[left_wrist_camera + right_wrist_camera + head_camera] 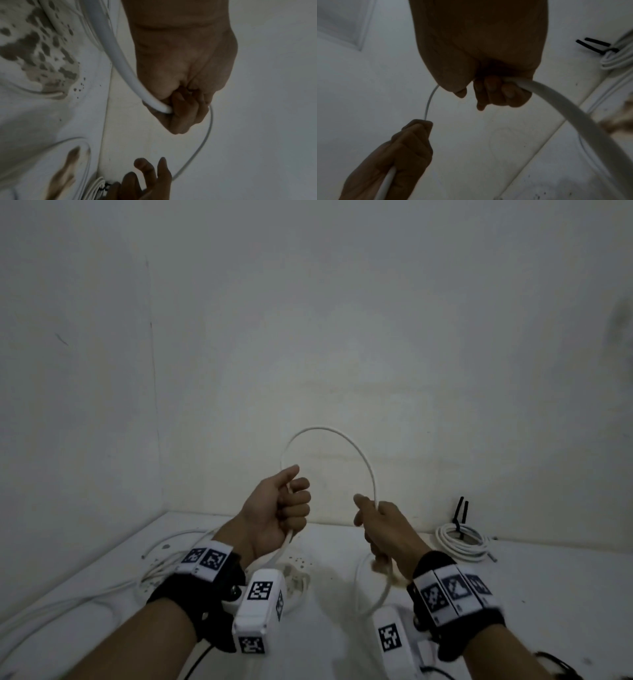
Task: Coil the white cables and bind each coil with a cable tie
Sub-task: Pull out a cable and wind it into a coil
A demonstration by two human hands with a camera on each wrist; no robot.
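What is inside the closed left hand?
The white cable passes through the left hand, entering below the fist and arching out on top toward the right hand. The stretch inside the fist is covered by fingers.

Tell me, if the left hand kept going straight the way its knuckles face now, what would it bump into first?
Probably the right hand. The left hand, gripping the white cable, has its knuckles turned toward it, with only open air between them under the cable's arch. Depth is hard to judge, so it might pass just beside it.

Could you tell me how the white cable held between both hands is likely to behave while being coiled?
The white cable holds a smooth arch between the left hand and right hand, so it is probably springy. Its smooth jacket may slip.
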